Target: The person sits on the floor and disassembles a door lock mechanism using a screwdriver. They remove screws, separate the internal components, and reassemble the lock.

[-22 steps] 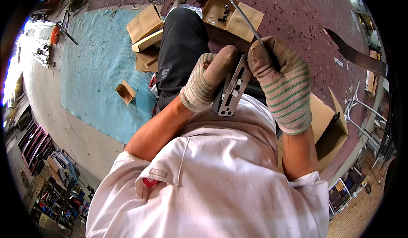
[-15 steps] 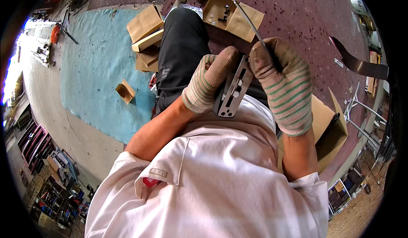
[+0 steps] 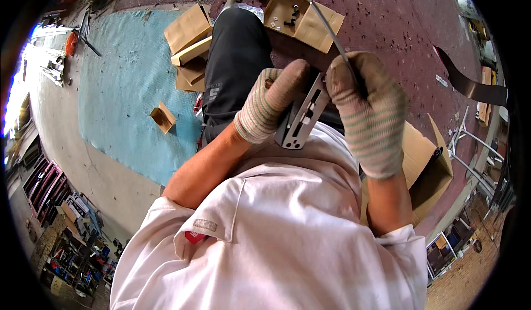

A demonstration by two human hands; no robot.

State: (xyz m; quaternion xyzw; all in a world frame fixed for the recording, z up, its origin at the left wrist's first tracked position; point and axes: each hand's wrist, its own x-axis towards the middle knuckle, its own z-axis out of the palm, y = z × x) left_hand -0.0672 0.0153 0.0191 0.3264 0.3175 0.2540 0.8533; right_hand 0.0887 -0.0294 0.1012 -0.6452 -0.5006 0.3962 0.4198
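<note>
My left hand (image 3: 271, 101), in a knitted glove with green stripes and a brown-coated thumb, is closed round a slotted metal lock-like part (image 3: 303, 117). This silvery piece stands tilted over my lap, its face showing long slots and small round holes at the lower end. My right hand (image 3: 369, 108), gloved alike, is closed on a thin metal rod (image 3: 330, 30) that sticks out up and to the left. The rod's lower end is hidden in the glove. The right thumb and fingertips are at the upper end of the metal part; whether they press on it I cannot tell.
Ahead on the dark red floor lies an open cardboard box (image 3: 283, 12) with small black pieces. Folded cartons (image 3: 188, 30) and a small open box (image 3: 163, 118) lie on or beside a blue mat (image 3: 127, 89). A larger open carton (image 3: 423, 160) stands at my right.
My right hand and the rod have shifted very slightly, the rod's far end a little to the right. The metal part has moved a touch up and left; both grips look the same.
</note>
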